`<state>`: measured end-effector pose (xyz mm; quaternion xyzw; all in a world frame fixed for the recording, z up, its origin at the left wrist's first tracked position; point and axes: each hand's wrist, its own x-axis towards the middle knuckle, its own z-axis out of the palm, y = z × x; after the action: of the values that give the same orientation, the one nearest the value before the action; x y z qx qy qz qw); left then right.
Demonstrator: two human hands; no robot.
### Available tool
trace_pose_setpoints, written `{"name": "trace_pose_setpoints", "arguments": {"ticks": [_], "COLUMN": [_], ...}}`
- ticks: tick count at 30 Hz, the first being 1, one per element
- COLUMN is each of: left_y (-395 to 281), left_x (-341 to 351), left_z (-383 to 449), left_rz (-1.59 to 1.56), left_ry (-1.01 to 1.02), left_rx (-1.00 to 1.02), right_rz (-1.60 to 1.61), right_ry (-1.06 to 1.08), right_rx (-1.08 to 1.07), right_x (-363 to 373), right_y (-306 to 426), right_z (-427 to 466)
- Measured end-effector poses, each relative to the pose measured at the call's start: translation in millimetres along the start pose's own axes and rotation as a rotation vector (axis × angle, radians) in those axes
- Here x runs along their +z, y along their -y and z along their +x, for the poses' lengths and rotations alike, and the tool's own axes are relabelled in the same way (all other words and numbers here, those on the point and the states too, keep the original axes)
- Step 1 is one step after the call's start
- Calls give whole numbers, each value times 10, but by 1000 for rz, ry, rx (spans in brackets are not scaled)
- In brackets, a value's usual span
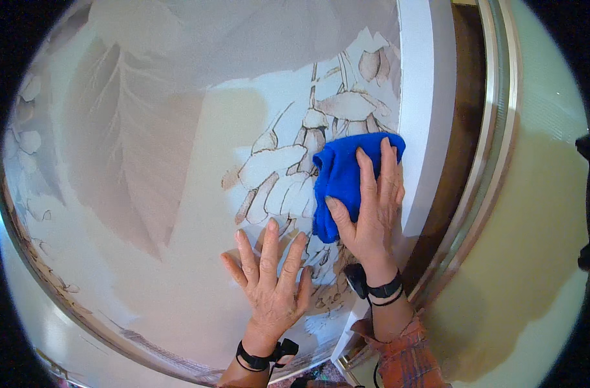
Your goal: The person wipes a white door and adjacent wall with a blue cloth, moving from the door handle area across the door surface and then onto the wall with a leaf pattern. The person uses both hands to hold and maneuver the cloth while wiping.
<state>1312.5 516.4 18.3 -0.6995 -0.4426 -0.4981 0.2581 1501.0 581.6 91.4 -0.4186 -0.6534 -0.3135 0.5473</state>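
A folded blue cloth (345,184) lies against a large pale surface (202,271) printed with leaves and outlined flower-like shapes. Over the cloth's right part rests my right hand (375,208), fingers spread and pressing it flat near the surface's white right border. My left hand (273,281) is laid on the printed surface, lower left of the cloth, with its fingers apart and nothing in it. Both wrists carry black straps with small devices.
Right of the white border (416,121) runs a dark brown strip (462,121), then metal-like rails (498,145) and a glossy greenish surface (532,218). A curved-looking edge bounds the printed surface at lower left. Patterned flooring (331,371) shows at the bottom.
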Motion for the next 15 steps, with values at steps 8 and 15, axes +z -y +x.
{"name": "trace_pose_setpoints", "arguments": {"ticks": [8, 15], "left_y": [-122, -434], "left_x": [29, 130], "left_z": [2, 188], "left_rz": [-167, -308], "left_ry": [-31, -19], "left_rx": [93, 203], "right_rz": [14, 15], "right_ry": [16, -14], "right_rx": [76, 97], "right_x": [158, 173], "right_y": [9, 3], "right_z": [-688, -590]}}
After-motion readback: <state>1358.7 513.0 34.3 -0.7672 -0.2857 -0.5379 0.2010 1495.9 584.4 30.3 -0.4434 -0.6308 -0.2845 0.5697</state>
